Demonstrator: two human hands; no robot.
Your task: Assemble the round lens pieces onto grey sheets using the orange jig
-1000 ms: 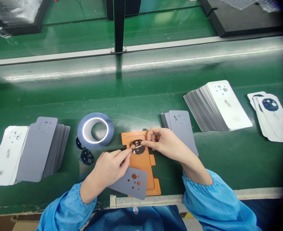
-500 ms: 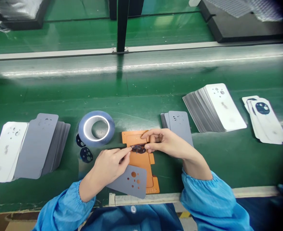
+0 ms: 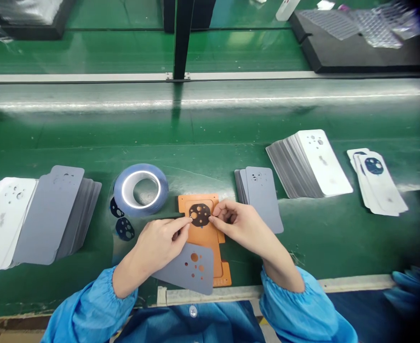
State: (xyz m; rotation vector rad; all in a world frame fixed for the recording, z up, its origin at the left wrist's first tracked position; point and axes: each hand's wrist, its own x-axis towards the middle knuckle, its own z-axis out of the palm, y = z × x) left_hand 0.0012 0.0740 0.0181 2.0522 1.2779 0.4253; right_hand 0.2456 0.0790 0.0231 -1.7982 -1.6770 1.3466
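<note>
Over the upper part of an orange fixture (image 3: 205, 237) is a round black camera-cover piece (image 3: 200, 215) with several holes, facing up. My left hand (image 3: 163, 240) pinches its left edge between thumb and forefinger. At its right edge, my right hand (image 3: 240, 223) pinches it with thumb and forefinger, the other fingers curled. A grey phone back panel (image 3: 202, 269) with camera holes slants across the fixture's lower left, partly under my left hand; whether that hand's lower fingers grip it is hidden.
A blue-edged tape roll (image 3: 161, 188) lies left of the fixture, beside black camera-cover pieces (image 3: 125, 229). Fanned grey panels (image 3: 52, 214) and white panels (image 3: 5, 224) lie far left. Rightward are grey panels (image 3: 265, 197), a white-topped stack (image 3: 326, 162) and white panels with black covers (image 3: 383, 188).
The black camera-cover piece has turned from a tilted, edge-on pose to face up over the fixture. My right hand has shifted slightly down, its fingers more curled. The whole view has shifted a little.
</note>
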